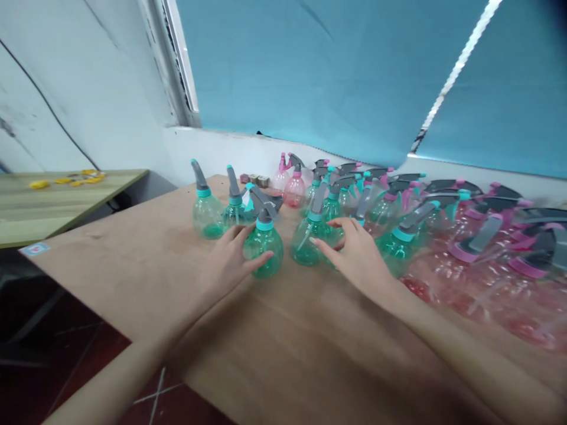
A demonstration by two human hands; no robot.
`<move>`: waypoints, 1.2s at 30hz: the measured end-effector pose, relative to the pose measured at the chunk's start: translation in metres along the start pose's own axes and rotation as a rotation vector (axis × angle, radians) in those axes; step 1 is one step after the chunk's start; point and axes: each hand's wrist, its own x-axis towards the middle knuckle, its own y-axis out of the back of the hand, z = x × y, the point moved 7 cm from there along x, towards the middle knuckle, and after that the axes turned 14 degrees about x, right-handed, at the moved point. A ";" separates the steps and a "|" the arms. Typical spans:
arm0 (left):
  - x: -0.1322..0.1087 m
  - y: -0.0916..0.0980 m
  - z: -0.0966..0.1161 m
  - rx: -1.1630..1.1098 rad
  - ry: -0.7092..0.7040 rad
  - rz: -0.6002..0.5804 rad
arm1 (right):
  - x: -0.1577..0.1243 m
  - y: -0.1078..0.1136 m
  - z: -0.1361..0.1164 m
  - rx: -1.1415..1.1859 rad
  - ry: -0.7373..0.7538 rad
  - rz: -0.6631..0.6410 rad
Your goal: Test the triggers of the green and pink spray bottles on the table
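My left hand (228, 257) is curved around the left side of a green spray bottle (266, 264), its thumb across the front and its other fingers partly hidden behind. That bottle stands upright with a turquoise collar and a grey trigger head. To its right stands another green spray bottle (303, 251). My right hand (354, 254) is beside this second bottle, thumb and fingers apart, the thumb tip overlapping its right edge; I cannot tell if they touch. Two more green bottles, a paler one (206, 215) and a darker one (234, 213), stand beyond my left hand.
Many pink spray bottles (469, 283) and green ones crowd the right side of the wooden table (150, 254), blurred. Small blocks (257, 180) lie near the wall. At left, another table (26, 206) holds yellow pieces (88, 176). A blue covering (310, 77) hangs behind.
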 end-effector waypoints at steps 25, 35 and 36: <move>0.048 -0.009 0.016 0.287 -0.030 -0.081 | 0.025 -0.038 0.020 0.180 -0.331 -0.318; 0.022 0.006 0.024 0.300 0.013 0.023 | 0.010 -0.023 0.016 0.309 -0.229 -0.412; 0.015 0.008 0.027 0.297 0.012 0.039 | 0.007 -0.020 0.016 0.318 -0.213 -0.428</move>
